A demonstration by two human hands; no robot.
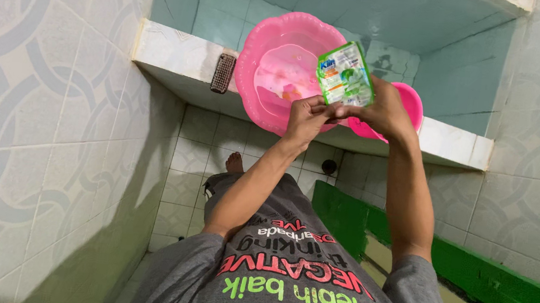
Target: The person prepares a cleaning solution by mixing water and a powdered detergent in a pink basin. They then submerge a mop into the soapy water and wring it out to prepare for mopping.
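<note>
Both my hands meet in front of me over the ledge. My right hand [384,110] grips a small green and white sachet [346,73] by its lower edge, holding it upright. My left hand [307,117] pinches the sachet's bottom corner, fingers closed on it. Behind the sachet a large pink basin [264,51] rests tilted on the tiled ledge [173,51], with some water and orange bits inside. A smaller pink scoop [412,101] shows behind my right hand.
A scrubbing brush [223,73] lies on the ledge left of the basin. A tiled water tank [378,16] sits behind. A green door [484,274] stands at lower right. Tiled walls close in on both sides. My bare foot [234,163] is on the floor.
</note>
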